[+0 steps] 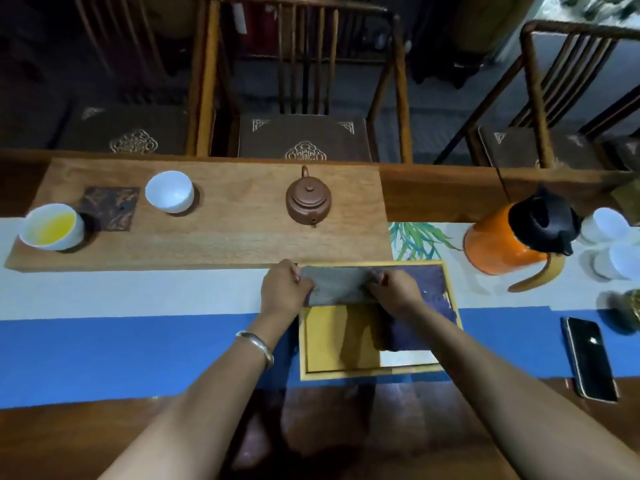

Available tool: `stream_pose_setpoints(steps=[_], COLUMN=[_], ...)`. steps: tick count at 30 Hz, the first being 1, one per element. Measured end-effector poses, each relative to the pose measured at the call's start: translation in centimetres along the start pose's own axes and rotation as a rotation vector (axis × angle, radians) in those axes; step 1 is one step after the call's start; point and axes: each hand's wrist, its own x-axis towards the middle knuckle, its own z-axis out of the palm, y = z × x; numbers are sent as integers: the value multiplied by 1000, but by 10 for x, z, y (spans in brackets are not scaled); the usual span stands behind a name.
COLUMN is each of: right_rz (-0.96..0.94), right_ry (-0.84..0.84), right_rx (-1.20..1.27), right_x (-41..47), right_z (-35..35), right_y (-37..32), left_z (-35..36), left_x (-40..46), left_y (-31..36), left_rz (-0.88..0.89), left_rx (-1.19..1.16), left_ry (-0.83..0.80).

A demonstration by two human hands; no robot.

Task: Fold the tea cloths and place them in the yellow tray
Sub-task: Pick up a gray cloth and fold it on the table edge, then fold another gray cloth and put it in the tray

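A yellow tray (325,344) with a wooden rim lies on the blue and white table runner, right of centre. A folded grey tea cloth (337,285) stretches across the tray's far end. My left hand (282,289) pinches its left end and my right hand (394,289) pinches its right end. A dark purple tea cloth (429,296) lies folded along the tray's right side, partly under my right forearm. The tray's near left floor is bare yellow.
A long wooden tea board (214,237) behind the tray carries a brown clay teapot (308,199), a white cup (169,191) and a cup of yellow tea (52,226). An orange kettle (509,237), white cups (611,244) and a black phone (588,358) sit to the right. Wooden chairs stand beyond the table.
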Motion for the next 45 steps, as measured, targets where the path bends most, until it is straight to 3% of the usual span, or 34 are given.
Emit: stream_pose_setpoints(steps=[7,14,25,28,35,45], right_rz=[-33,-1,-187,-313,-650,-1277], right_ry=[98,102,165,97,-38,-142], right_rx=[16,-9,-113,-169,-254,-321], right_x=[4,7,-35,-54,-110,-290], right_z=[8,3,-7,7,71,229], right_y=[14,17,-40,-82,-234,-468], left_z=[9,-7,-135,-186,-318,-484], left_x=[4,18,-21,-48,-152,-397], left_y=[-7,-7,-58,-74,-142,-294], left_rz=[12,-3,-46,-75,-98,-383], left_rx=[119,225,458,434,117,128], left_ry=[9,-127,-49,18,218,694])
